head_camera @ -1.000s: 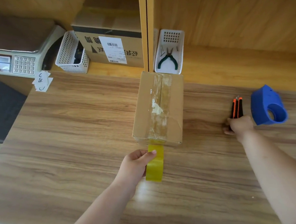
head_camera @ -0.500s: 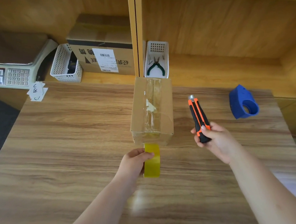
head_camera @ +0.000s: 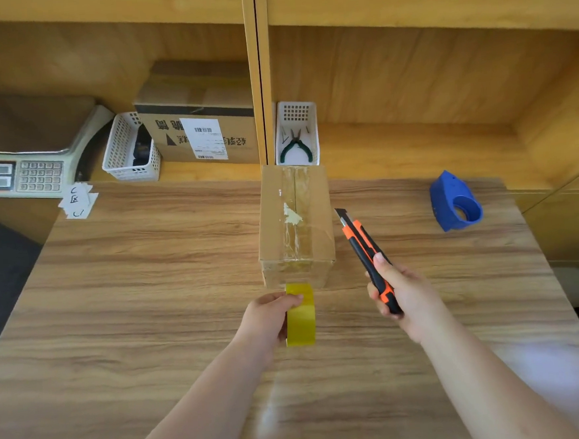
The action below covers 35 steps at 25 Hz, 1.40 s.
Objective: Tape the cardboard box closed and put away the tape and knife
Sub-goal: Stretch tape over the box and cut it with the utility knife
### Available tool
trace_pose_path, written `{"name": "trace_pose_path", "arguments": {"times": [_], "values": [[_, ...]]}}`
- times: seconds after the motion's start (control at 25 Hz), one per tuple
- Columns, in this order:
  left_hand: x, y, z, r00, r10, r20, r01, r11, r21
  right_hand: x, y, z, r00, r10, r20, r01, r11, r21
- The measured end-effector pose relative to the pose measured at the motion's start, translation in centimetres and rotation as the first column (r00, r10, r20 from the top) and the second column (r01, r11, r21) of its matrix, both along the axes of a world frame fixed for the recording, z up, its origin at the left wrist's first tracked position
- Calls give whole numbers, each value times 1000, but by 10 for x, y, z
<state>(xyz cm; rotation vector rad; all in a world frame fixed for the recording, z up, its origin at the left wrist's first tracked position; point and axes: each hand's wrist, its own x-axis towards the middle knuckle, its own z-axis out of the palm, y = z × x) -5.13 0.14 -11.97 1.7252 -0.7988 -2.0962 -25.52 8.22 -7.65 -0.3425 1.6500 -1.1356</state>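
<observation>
**A:** Where is your cardboard box [head_camera: 295, 225]?

**B:** Centre of the frame, standing on the wooden table [head_camera: 148, 280]. Clear tape runs along your box's top seam and down over its near face.

**A:** And your left hand [head_camera: 271, 318]?

**B:** Just below the box, lower centre. Your fingers are closed around the yellow tape roll [head_camera: 300, 316], thumb on top, and the roll stands on edge. The top of the roll meets the bottom of the box's near face; you cannot tell from here whether the strip is already cut.

**A:** Your right hand [head_camera: 403, 293]?

**B:** Right of centre, just beside the box. Your fingers are wrapped around the lower handle of the orange and black utility knife [head_camera: 365, 251], thumb pressed on the slider. The blade tip is out and points up and left, close to the box's right side but apart from it.

**A:** What else do you have around?

**B:** A blue tape dispenser [head_camera: 455, 202] lies at right, well apart from your hands. Behind the box, a white basket [head_camera: 296, 116] holds green-handled pliers [head_camera: 295, 147]. At upper left you have a second basket [head_camera: 129, 148], a labelled carton [head_camera: 203, 136] and a weighing scale [head_camera: 34, 161], with paper slips [head_camera: 78, 201] at the table corner.
</observation>
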Motion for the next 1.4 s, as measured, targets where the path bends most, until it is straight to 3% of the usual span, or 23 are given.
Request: {"name": "trace_pose_path", "arguments": {"times": [0.16,0.24,0.56,0.8,1.04,1.4], "values": [[0,-1,-1,1000,12,3,-12,1000,10,7,3,-2,977,-55,204,89,983,-158],[1,-1,-1,1000,16,7,-16,1000,14,7,1,1,975,-17,222,63,978,-201],[0,-2,-1,1000,16,16,-16,1000,14,26,-31,4,998,37,54,-24,977,-210],[0,-3,-6,1000,9,27,-9,1000,4,30,-46,1,999,14,-39,-18,995,-98],[2,-3,-7,1000,4,14,-4,1000,-4,37,-65,7,991,111,-78,-126,966,-225],[1,-14,-18,990,-102,97,110,991,-80,38,-71,-5,998,43,-48,-54,967,-248]]}}
